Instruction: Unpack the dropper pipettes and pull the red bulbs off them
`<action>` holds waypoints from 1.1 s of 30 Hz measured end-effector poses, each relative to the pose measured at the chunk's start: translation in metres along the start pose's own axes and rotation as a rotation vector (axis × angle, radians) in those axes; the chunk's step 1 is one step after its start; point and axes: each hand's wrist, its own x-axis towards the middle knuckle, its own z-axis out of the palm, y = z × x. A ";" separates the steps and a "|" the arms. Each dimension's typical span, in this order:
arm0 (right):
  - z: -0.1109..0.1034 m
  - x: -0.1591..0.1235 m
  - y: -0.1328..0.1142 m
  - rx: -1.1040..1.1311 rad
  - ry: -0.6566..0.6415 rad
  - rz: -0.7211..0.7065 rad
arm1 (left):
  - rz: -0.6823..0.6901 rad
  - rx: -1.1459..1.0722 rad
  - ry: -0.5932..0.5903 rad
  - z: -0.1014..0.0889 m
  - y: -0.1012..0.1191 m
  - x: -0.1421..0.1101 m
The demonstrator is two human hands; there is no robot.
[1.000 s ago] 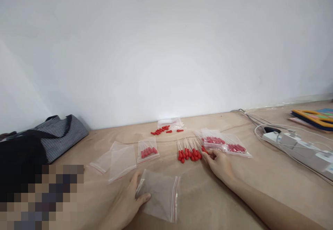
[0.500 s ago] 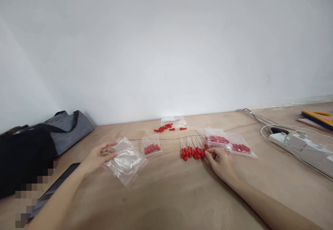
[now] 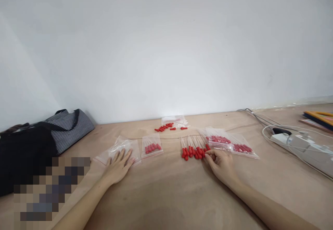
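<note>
My left hand lies flat with fingers spread on a few clear zip bags, pressing them to the table. Just right of it is a zip bag with several red-bulbed droppers inside. A pile of loose droppers, with clear tubes and red bulbs, lies on the table, bulbs towards me. My right hand rests at the pile's right edge, thumb and forefinger closed at the red bulb of a dropper. Beyond that hand, filled dropper bags lie stacked and overlapping.
Loose red bulbs and a bag of clear tubes lie near the wall. A striped black bag stands at the left. At the right are a white power strip with cables and a yellow-edged item.
My left hand has laid the clear bags down on the table, moved right and spread flat over them. The right hand has stayed at the dropper pile.
</note>
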 end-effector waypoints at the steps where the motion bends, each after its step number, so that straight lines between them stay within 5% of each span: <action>1: 0.000 0.000 0.000 -0.003 0.000 -0.001 | 0.011 0.009 0.010 0.000 -0.001 0.001; 4: 0.000 -0.001 -0.001 -0.008 -0.001 0.000 | 0.093 0.029 0.176 -0.011 -0.002 0.005; 8: 0.000 -0.003 -0.003 -0.026 0.005 0.002 | 0.502 0.039 0.485 -0.025 0.024 0.006; 10: 0.000 -0.003 -0.003 -0.031 0.003 0.000 | 0.676 0.127 0.435 -0.026 0.044 0.005; 13: -0.002 -0.004 -0.004 -0.033 0.009 -0.022 | 0.726 0.255 0.355 -0.020 0.071 0.006; 20: -0.004 -0.005 -0.005 -0.076 0.025 -0.089 | 0.699 0.258 0.322 -0.021 0.090 0.019; 25: -0.004 -0.005 -0.005 -0.143 0.059 -0.190 | 0.504 0.054 0.252 -0.019 0.093 0.018; 33: -0.006 -0.010 -0.017 -0.095 0.002 -0.402 | 0.586 -0.184 0.107 -0.017 0.123 -0.049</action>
